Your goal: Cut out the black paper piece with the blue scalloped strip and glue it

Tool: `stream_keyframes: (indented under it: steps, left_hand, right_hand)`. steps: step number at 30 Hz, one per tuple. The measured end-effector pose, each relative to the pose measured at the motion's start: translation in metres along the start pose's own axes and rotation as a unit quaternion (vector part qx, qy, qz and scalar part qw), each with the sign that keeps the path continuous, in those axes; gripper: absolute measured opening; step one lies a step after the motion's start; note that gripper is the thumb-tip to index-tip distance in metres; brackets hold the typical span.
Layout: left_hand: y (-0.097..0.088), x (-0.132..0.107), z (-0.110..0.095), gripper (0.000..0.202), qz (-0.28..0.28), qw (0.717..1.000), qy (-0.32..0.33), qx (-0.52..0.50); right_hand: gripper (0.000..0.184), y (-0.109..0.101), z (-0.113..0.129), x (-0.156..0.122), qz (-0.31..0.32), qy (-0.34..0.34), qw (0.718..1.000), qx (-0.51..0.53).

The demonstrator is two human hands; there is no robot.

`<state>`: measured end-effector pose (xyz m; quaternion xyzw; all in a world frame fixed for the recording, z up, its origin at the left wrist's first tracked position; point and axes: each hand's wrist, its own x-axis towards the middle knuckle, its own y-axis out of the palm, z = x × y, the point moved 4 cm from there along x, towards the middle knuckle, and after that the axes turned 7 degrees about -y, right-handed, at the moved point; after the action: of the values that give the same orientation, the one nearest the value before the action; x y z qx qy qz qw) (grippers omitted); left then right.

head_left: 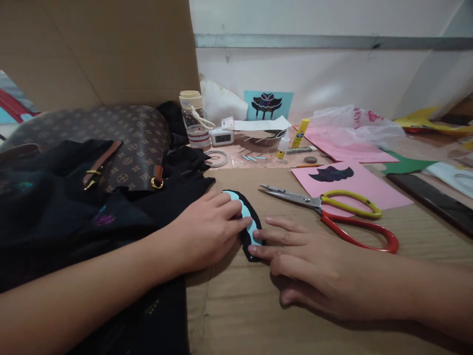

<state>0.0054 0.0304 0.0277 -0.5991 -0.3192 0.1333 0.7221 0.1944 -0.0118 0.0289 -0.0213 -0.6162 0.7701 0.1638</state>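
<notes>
A light blue scalloped paper cutout (250, 228) lies on a slightly larger curved black piece (255, 213), flat on the cardboard. My left hand (207, 231) is on its left side, fingers bent and pressed together over the blue paper's upper part, hiding some of it. From the right, my right hand (314, 268) reaches in with fingers stretched out and apart. Two of its fingertips rest on the lower end of the cutout. Beyond that hand lie scissors (314, 201) with one yellow and one red handle, blades spread a little.
A cardboard sheet (229, 315) covers the table. Pink paper (391, 197) with a dark cutout (330, 173) lies past the scissors. A phone (436, 199) is at the right. Behind stand a bottle (194, 121), a clock (222, 138) and a glue stick (301, 132). A brown bag (136, 143) and black cloth (66, 207) fill the left.
</notes>
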Motion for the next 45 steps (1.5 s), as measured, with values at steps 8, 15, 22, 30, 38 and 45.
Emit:
stream_keyframes:
  steps: [8,15,22,30,38,45]
  left_hand:
    - [0.005,0.002,0.017,0.043,0.063,0.991,-0.100,0.066]
    - [0.010,0.002,0.030,0.041,0.042,0.981,-0.149,0.114]
    - [0.008,0.002,0.023,0.045,0.015,0.983,-0.133,0.127]
    - [0.010,0.003,0.028,0.039,0.048,0.981,-0.151,0.114]
    - [0.010,0.000,0.029,0.043,0.030,0.971,-0.189,0.145]
    - [0.003,0.002,0.009,0.035,-0.046,0.997,-0.051,0.022]
  right_hand:
    - [0.020,-0.001,0.000,0.002,0.016,0.005,1.000,0.014]
    - [0.018,0.000,-0.001,0.000,0.012,0.005,1.000,0.008]
    - [0.020,0.000,0.001,-0.002,0.016,0.003,1.000,-0.004]
    - [0.019,0.000,-0.001,0.000,0.025,0.009,1.000,0.012]
    - [0.015,-0.001,0.000,-0.001,0.017,0.011,1.000,0.021]
    - [0.020,0.001,0.000,-0.001,0.031,0.014,0.999,0.023]
